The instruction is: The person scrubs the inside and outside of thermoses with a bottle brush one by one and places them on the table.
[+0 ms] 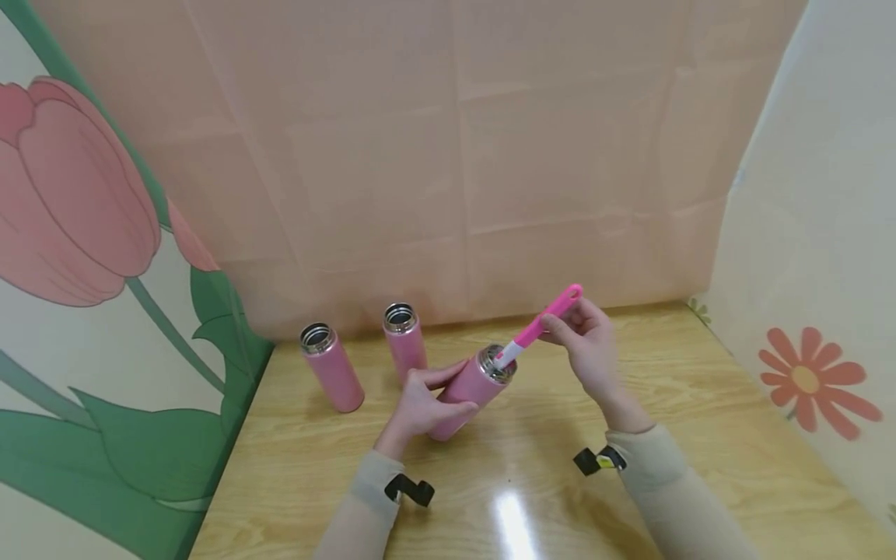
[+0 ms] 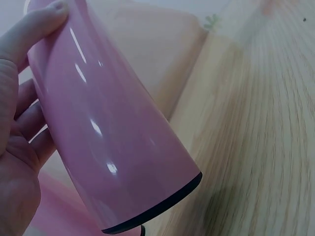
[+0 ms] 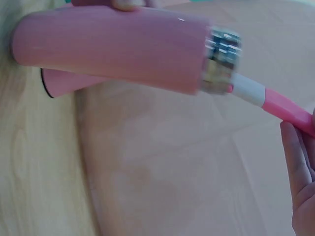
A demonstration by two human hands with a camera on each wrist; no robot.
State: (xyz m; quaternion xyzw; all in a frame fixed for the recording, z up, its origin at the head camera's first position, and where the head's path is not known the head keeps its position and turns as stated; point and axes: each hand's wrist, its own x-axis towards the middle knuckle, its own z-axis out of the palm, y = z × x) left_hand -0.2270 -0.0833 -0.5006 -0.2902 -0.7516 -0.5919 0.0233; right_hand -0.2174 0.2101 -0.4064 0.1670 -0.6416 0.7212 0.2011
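My left hand (image 1: 418,406) grips a pink steel bottle (image 1: 465,395) around its side, thumb in front. The bottle leans with its bare metal mouth up and to the right. Its dark base edge shows in the left wrist view, low over the wood. From the mouth sticks a bottle brush (image 1: 533,330) with a bright pink handle and a white shaft; its head is hidden inside. My right hand (image 1: 592,351) pinches that handle near the upper end. In the right wrist view the white shaft (image 3: 248,90) enters the metal neck (image 3: 222,59).
Two more pink bottles without lids stand upright behind and left of my hands, one at the left (image 1: 339,379) and one nearer the backdrop (image 1: 406,350). A peach cloth (image 1: 448,155) hangs along the back of the wooden table (image 1: 294,482). Flower-painted panels flank both sides.
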